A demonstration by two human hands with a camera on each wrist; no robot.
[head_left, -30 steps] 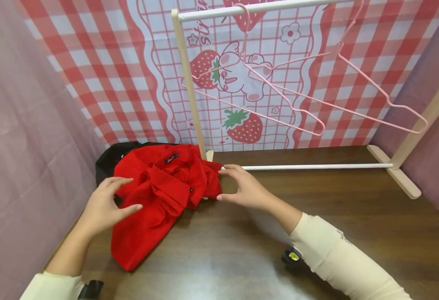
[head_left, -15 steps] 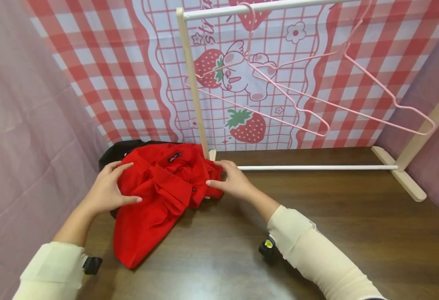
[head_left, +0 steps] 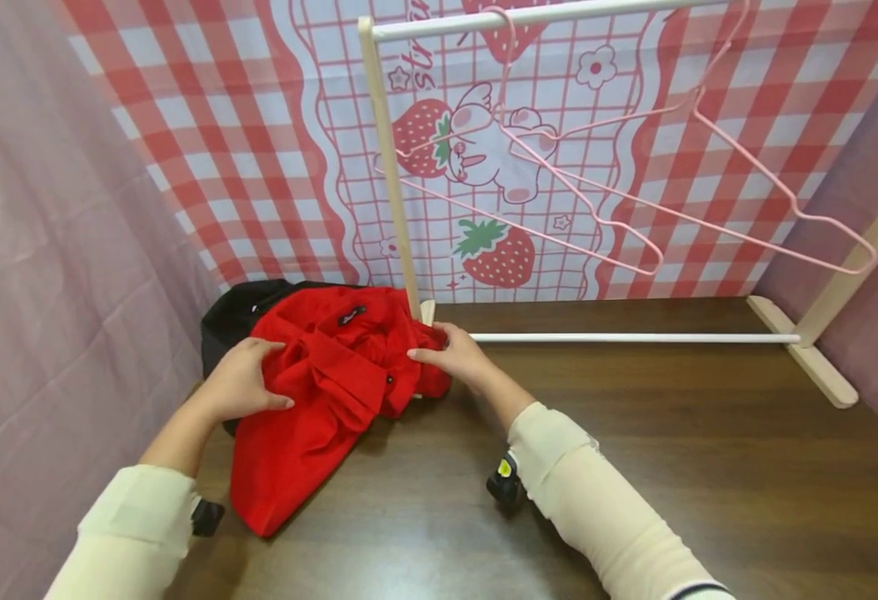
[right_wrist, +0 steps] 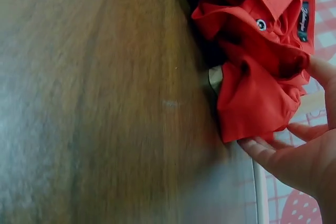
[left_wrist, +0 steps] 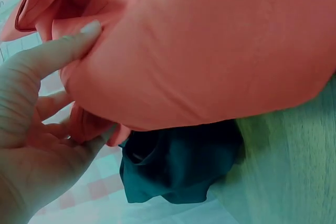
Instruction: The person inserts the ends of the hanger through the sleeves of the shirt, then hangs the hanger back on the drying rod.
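A crumpled red shirt, with a collar, small buttons and a dark neck label, lies at the left of the table. My left hand holds its left side: in the left wrist view the thumb lies on the red cloth and the fingers curl about a fold below. At the shirt's right end my right hand grips the edge. The right wrist view has its thumb at a fold of the shirt and its fingers under the cloth. Part of the fingers is hidden by the fabric.
A black garment lies behind and partly under the shirt. Close behind stands a wooden rack post, with a low white bar running right. Two pink hangers hang from the top rail. A mauve curtain borders the left.
Both hands have come in from beside the shirt onto it: the left moved right, the right moved left, and their fingers have closed on its edges. The shirt lies about where it was.
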